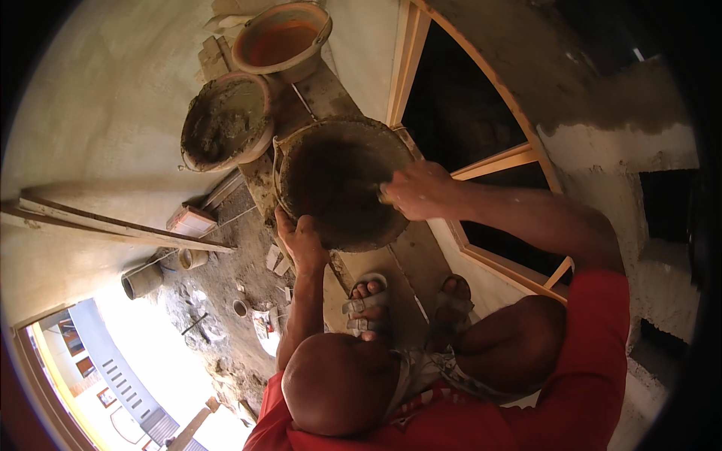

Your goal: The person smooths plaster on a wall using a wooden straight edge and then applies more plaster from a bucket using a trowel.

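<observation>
A mortar-caked bucket (289, 177) stands on the planks in front of me, its dark inside facing me. My left hand (302, 239) is closed on its near left rim. Over the bucket's right side, my right hand (421, 189) is closed around a short tool (385, 195) with a yellowish end; the rest of it is lost in the dark of the bucket. A tub of wet grey mortar (229, 124) sits just beyond, to the left. Behind it stands another bucket (280, 43) with an orange inside.
I squat on wooden planks (406, 270) raised above a rubble-strewn floor (226, 278). Along the right runs a wooden window frame (500, 161) with dark openings. Long boards (120, 225) lean at the left wall. Small containers, including a grey one (143, 282), lie below.
</observation>
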A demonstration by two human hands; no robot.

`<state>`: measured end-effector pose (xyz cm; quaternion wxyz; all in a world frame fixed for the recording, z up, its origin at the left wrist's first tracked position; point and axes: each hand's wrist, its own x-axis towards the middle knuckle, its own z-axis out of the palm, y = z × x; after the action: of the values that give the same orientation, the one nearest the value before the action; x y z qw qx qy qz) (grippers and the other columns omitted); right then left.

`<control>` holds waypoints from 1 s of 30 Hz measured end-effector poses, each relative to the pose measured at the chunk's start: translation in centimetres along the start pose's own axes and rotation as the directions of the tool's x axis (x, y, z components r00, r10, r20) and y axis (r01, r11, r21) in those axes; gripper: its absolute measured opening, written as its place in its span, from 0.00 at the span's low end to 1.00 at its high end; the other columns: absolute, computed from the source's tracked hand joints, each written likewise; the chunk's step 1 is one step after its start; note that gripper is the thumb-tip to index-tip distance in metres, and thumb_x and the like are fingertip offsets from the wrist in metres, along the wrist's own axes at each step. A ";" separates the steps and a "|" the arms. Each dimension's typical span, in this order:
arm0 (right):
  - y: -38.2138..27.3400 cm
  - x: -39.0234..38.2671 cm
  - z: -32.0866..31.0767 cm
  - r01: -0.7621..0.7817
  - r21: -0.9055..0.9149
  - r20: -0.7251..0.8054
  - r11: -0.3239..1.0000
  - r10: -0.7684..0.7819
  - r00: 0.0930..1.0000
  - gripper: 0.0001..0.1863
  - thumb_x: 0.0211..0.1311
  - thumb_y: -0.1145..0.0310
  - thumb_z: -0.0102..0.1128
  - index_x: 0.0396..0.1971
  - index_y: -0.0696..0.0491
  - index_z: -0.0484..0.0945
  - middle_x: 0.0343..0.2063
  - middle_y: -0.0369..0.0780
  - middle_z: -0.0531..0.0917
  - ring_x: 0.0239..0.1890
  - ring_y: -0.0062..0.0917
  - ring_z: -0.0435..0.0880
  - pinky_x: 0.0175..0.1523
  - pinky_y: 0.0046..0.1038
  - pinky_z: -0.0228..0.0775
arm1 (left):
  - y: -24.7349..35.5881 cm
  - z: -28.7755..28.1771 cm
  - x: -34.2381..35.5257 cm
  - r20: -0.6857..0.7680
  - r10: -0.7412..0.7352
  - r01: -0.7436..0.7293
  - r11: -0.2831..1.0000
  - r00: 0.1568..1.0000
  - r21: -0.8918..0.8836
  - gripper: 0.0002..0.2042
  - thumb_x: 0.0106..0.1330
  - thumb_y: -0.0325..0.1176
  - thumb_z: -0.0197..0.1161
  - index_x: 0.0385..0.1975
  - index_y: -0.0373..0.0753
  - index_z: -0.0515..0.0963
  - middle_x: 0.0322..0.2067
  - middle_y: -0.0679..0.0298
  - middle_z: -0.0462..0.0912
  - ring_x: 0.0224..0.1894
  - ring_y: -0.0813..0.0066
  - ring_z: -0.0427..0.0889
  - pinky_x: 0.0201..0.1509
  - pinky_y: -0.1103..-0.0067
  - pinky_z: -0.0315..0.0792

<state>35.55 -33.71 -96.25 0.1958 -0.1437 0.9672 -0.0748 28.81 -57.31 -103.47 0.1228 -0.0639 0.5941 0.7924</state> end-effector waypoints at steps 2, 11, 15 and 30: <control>0.7 1.9 -0.8 0.012 -0.096 -0.100 0.995 -0.022 0.995 0.11 0.56 0.68 0.63 0.38 0.57 0.83 0.20 0.45 0.84 0.28 0.37 0.89 0.30 0.38 0.80 | 0.7 -0.1 0.3 0.014 0.019 -0.019 1.000 1.000 0.016 0.27 0.55 0.14 0.46 0.59 0.32 0.67 0.45 0.59 0.80 0.38 0.74 0.82 0.38 0.81 0.78; 1.2 4.2 0.0 0.002 -0.276 -0.129 0.961 -0.040 0.991 0.07 0.54 0.69 0.61 0.21 0.52 0.86 0.26 0.42 0.88 0.28 0.31 0.89 0.33 0.34 0.81 | 0.3 -0.3 0.1 0.069 -0.060 0.055 0.996 0.996 0.075 0.29 0.55 0.15 0.47 0.62 0.35 0.65 0.46 0.57 0.79 0.39 0.68 0.83 0.36 0.76 0.82; -0.2 1.9 2.6 0.064 -0.067 -0.115 0.996 -0.071 0.991 0.07 0.54 0.70 0.60 0.23 0.55 0.84 0.21 0.45 0.86 0.27 0.36 0.89 0.31 0.36 0.80 | 0.4 0.0 -0.2 0.038 -0.059 0.058 0.998 0.998 0.035 0.29 0.56 0.16 0.47 0.61 0.37 0.65 0.47 0.56 0.79 0.41 0.66 0.84 0.39 0.74 0.84; 0.8 2.8 -0.9 -0.036 -0.149 -0.323 0.988 -0.014 0.946 0.07 0.56 0.70 0.61 0.30 0.55 0.85 0.20 0.41 0.84 0.27 0.33 0.88 0.28 0.34 0.79 | 0.0 -0.6 0.2 0.039 0.000 0.000 1.000 0.999 0.000 0.27 0.54 0.15 0.47 0.59 0.34 0.66 0.48 0.57 0.78 0.43 0.69 0.81 0.45 0.76 0.80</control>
<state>32.56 -33.72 -96.57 0.0234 -0.1386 0.9898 -0.0218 28.58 -57.86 -103.69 0.1342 -0.0484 0.5916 0.7935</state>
